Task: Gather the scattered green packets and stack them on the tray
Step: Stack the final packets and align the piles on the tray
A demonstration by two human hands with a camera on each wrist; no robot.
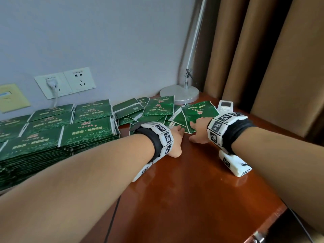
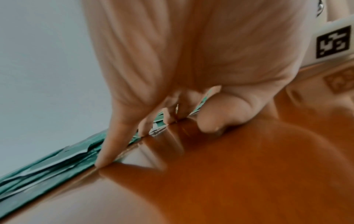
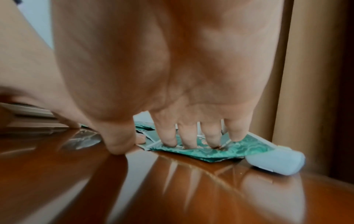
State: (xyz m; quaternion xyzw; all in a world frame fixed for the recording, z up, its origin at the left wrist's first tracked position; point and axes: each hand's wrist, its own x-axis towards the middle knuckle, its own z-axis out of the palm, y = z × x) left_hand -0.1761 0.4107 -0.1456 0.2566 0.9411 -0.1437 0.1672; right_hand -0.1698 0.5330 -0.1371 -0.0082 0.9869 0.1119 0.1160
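On a glossy reddish-brown wooden tabletop (image 1: 184,172), a loose heap of flat, dark green foil packets (image 1: 157,111) printed with pale scroll patterns and lettering lies scattered near the wall, overlapping at odd angles, some with crinkled white edges. To its left stand neat, thick stacks of the same green packets (image 1: 57,135), several rows deep, their edges squared; whatever they rest on is hidden beneath them, so a tray cannot be made out.

The person's left hand (image 1: 176,139) is down at the near edge of the scattered heap. In the left wrist view its fingers (image 2: 114,136) reach straight down to the shiny wood, their tips against the thin packet edges, with the thumb bent onto the table beside them; nothing is clasped.

The right hand (image 1: 199,130) rests on one large green packet at the right of the heap (image 1: 198,113). The right wrist view shows four spread fingers (image 3: 168,133) pressing flat onto its patterned surface while the thumb touches the tabletop just beside the packet's corner; the hand is extended rather than closed around anything.

A small white plastic remote control (image 1: 225,106) lies just beside that packet, touching its far corner. Behind the heap stands the round, brushed-metal base of a desk lamp (image 1: 179,93), its slim pole rising along tan pleated curtains (image 1: 263,58). White wall sockets (image 1: 66,83) sit on the pale grey wall, one holding a white plug.
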